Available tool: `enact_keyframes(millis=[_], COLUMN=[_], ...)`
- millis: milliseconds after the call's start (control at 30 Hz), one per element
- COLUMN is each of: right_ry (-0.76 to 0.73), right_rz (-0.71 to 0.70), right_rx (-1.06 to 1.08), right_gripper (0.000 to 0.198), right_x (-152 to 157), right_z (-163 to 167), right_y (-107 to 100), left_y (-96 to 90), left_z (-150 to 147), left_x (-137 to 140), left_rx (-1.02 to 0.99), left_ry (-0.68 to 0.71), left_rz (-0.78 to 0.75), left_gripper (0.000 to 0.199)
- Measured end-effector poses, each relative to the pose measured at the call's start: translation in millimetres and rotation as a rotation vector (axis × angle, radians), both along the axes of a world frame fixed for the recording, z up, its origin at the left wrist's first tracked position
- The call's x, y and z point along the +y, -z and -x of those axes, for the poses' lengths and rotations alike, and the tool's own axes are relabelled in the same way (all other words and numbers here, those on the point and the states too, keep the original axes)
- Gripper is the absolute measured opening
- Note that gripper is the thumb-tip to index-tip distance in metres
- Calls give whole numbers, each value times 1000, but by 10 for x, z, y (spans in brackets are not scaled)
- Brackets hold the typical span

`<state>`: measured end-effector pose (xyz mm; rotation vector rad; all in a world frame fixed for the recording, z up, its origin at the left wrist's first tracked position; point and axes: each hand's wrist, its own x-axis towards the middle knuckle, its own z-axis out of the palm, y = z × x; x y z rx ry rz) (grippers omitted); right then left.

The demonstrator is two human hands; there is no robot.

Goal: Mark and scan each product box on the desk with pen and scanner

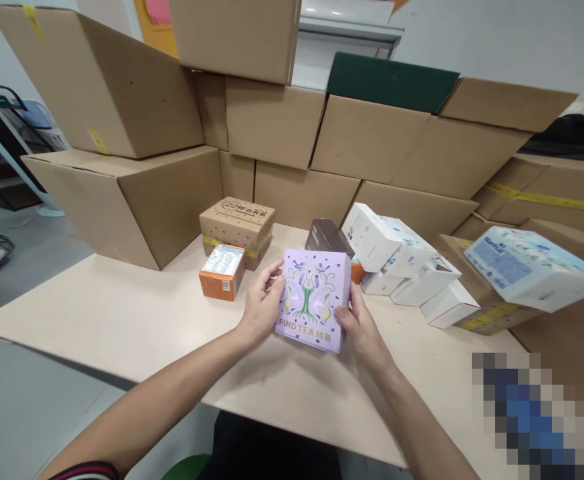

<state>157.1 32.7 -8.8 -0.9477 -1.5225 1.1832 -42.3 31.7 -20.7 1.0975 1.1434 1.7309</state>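
Note:
Between my two hands is a lilac tea box point(308, 300) with a green plant design and the words "FIND TEA" on its front. My left hand point(262, 300) grips its left edge, and my right hand point(365, 327) holds the right edge with the thumb on the front face. The box is tilted, its printed face turned toward me. To the left of it on the table stands a small orange box point(222, 273) with a white label on top. Behind the tea box, a dark brown box point(326, 235) is partly hidden.
A brown carton with yellow tape point(237, 223) stands behind the orange box. White boxes point(397, 247) are piled at the right, near a blue-and-white package point(532, 263). Large cardboard boxes point(272, 127) wall the back and left of the pale table point(137, 313).

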Motion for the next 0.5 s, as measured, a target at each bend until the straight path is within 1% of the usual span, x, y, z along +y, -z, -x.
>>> enact_keyframes(millis=[67,200,333,433,500], right_ry=[-29,-34,-73,-109,-88], right_rz=[87,213,281,277,178], right_rx=[92,228,253,194,100], right_gripper=[79,75,63,58,57], right_x=[1,14,67,129,183], right_z=[10,31,37,-1,-72], right_y=[-6,18,95,145,152], left_y=[-8,11,72,102,96], left_z=[-3,-24,-23,2,19], left_x=[21,51,66,73,70], left_rx=[-88,-299,-371,-408,-421], left_ry=[50,241,399,468,472], left_rz=[50,185,249,279,295], left_gripper=[44,47,51,60,67])
